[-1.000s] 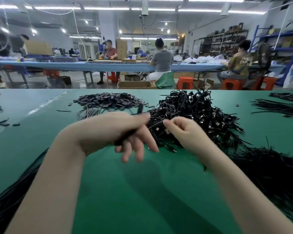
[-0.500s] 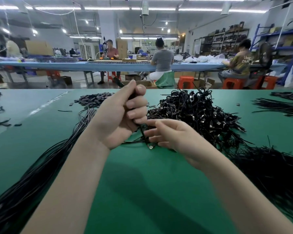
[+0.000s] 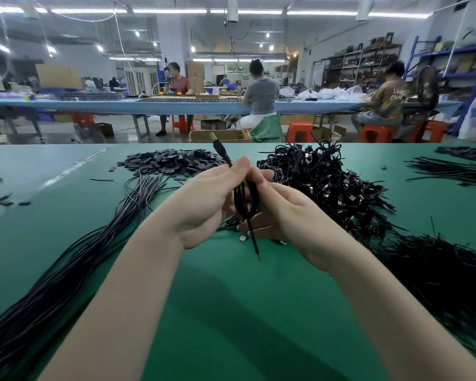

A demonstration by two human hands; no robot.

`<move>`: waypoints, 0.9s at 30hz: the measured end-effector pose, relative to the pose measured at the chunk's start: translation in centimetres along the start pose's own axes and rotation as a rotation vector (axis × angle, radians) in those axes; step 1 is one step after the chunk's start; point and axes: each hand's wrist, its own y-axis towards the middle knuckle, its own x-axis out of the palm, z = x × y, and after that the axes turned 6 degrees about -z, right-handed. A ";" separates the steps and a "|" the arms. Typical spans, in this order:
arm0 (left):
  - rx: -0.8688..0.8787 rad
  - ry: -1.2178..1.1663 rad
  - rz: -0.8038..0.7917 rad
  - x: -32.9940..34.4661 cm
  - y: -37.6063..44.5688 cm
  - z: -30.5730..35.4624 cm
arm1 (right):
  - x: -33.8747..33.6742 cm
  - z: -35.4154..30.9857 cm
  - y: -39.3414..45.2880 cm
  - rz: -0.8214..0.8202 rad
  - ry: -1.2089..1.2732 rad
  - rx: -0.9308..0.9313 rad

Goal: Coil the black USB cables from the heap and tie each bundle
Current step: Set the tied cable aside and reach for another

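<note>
Between both hands is a coiled black USB cable (image 3: 245, 199), held above the green table (image 3: 231, 312). My left hand (image 3: 204, 204) grips the coil, and a plug end sticks up past its fingers toward the far edge. My right hand (image 3: 280, 213) cups the coil from the right, with fingers curled around the loops. One loose cable end hangs down below the hands. Behind my right hand lies the heap of tied black cable bundles (image 3: 324, 182).
A long sheaf of straight black cables (image 3: 74, 257) runs from the near left corner toward the middle. A pile of small dark ties (image 3: 173, 163) lies at the back. More black cables (image 3: 440, 273) spread at the right. People sit at a blue bench beyond.
Both hands rose and came together around the cable. The cable now forms a coil between them, with its plug end pointing up. My left hand has turned palm toward me.
</note>
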 end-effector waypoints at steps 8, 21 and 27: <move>0.045 0.036 0.115 0.5 1.2 -1.8 | 1.6 1.2 0.1 0.091 -0.489 -0.176; 0.014 0.280 0.111 1.9 2.4 -5.3 | 0.7 4.1 -0.6 0.063 -0.018 0.064; -0.028 0.248 0.039 2.2 2.6 -6.0 | -0.8 4.6 -1.0 0.171 -0.666 0.026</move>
